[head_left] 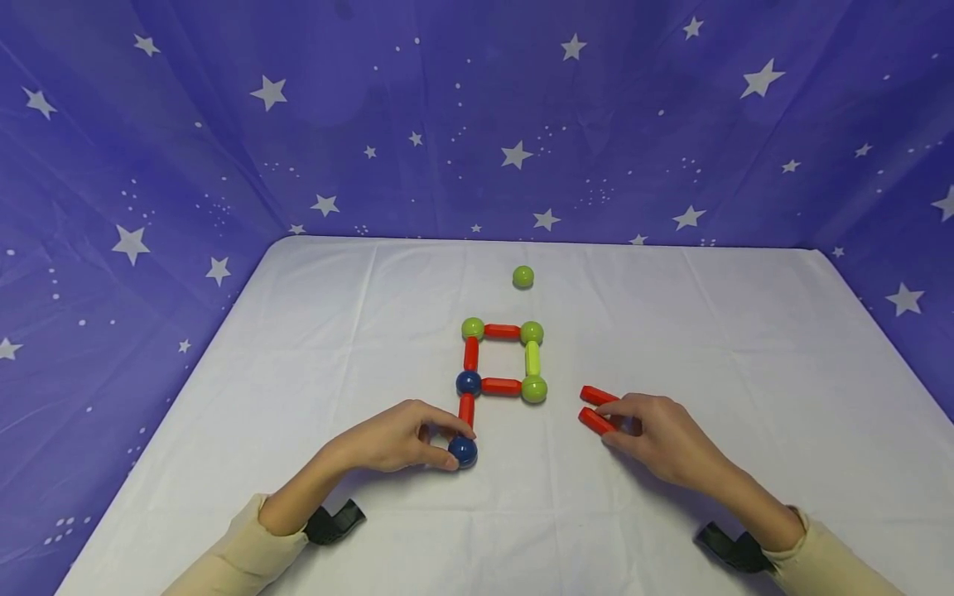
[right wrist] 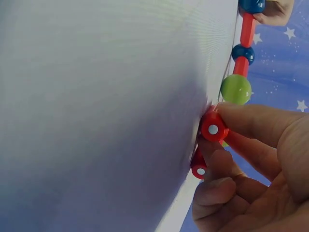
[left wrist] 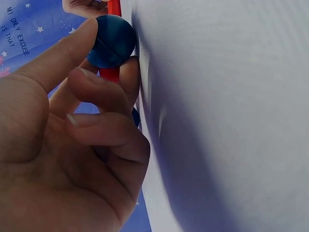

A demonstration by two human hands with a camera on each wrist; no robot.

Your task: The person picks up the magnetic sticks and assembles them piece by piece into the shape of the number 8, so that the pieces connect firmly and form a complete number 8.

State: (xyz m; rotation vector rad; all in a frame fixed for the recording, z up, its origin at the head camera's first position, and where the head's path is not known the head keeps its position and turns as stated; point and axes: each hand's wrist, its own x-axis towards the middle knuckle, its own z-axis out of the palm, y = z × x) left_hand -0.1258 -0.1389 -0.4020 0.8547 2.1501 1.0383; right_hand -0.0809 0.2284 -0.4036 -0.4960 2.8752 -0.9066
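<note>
My left hand (head_left: pixel 406 436) pinches a dark blue ball (head_left: pixel 463 452) between thumb and fingertips. That ball is at the near end of a red rod (head_left: pixel 466 409), which runs to a second blue ball (head_left: pixel 468 382). From there a square goes round: red rods, a yellow-green rod (head_left: pixel 532 358) and green balls (head_left: pixel 533 389) at the other corners. Off to its right, my right hand (head_left: pixel 663 439) holds a loose red magnetic rod (right wrist: pixel 213 126) between thumb and finger, low over the cloth. Beside it, by the fingers, lies another red rod (right wrist: pixel 199 168), its round metal end showing.
A single green ball (head_left: pixel 523 276) lies beyond the square, toward the back of the table. White cloth (head_left: pixel 358 331) covers the tabletop. Behind and at the sides hangs a purple-blue curtain (head_left: pixel 373 99) with stars. Dark straps (head_left: pixel 335 523) are at both wrists.
</note>
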